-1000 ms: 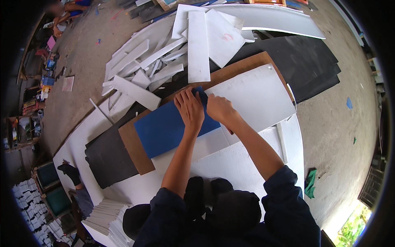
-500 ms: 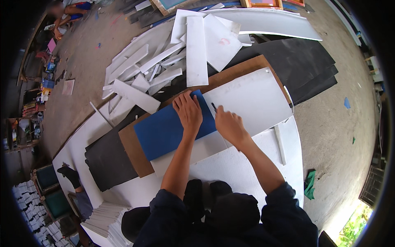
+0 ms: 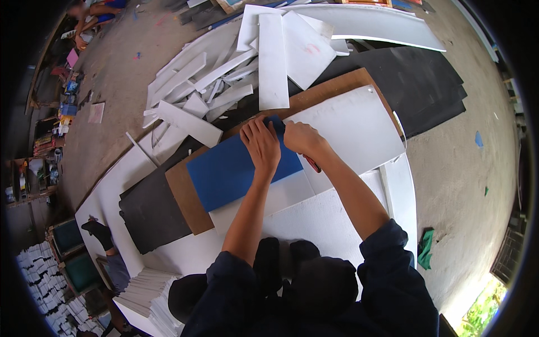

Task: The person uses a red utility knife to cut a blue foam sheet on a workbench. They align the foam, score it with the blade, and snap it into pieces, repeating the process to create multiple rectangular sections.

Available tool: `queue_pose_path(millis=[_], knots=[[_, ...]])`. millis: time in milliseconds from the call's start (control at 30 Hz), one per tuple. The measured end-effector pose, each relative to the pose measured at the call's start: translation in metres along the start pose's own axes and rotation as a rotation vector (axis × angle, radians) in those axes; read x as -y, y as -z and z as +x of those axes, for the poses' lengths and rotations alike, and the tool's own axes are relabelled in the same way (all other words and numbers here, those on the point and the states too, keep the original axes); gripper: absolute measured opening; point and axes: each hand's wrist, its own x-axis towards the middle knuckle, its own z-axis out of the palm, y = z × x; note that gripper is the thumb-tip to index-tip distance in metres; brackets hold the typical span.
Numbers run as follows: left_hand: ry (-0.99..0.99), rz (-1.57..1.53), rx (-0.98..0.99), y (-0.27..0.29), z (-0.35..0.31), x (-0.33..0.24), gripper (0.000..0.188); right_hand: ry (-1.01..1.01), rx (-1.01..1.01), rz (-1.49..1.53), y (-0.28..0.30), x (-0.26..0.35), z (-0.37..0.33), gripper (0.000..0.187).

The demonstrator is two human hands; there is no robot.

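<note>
A blue rectangular board (image 3: 224, 174) lies on a larger white sheet (image 3: 353, 129). My left hand (image 3: 261, 143) presses down on the blue board near its far right corner, fingers spread and laid over it toward the far edge. Beside it, my right hand (image 3: 306, 138) is closed round a cutter knife (image 3: 313, 163), whose red and dark end sticks out below the fist. This fist sits at the blue board's right edge, close to the far corner. The blade's contact with the sheet is hard to make out. Beneath the white sheet is a brown board (image 3: 181, 196).
Dark sheets (image 3: 424, 84) spread under the brown board. Beyond lies a heap of white offcuts (image 3: 224, 84), including a long strip (image 3: 273, 62). A stack of white sheets (image 3: 149, 297) stands at lower left. Another person's foot (image 3: 98, 233) rests at the left, and someone sits far left.
My right hand has moved away from me along the blue board's right edge, turning so the knife's rear end now shows. My left hand keeps its place on the board. The view has shifted slightly.
</note>
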Motion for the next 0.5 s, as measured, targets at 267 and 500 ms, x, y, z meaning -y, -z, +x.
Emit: queue_pose_path(millis=[267,500], knots=[[-0.009,0.065,-0.066,-0.004,0.001,-0.003,0.021,0.036,-0.105,-0.159,-0.066,-0.055,-0.100,0.012],[-0.041,0.008,-0.091,0.001,0.002,0.002,0.023,0.111,-0.078,-0.193,-0.053,-0.058,-0.126,0.010]])
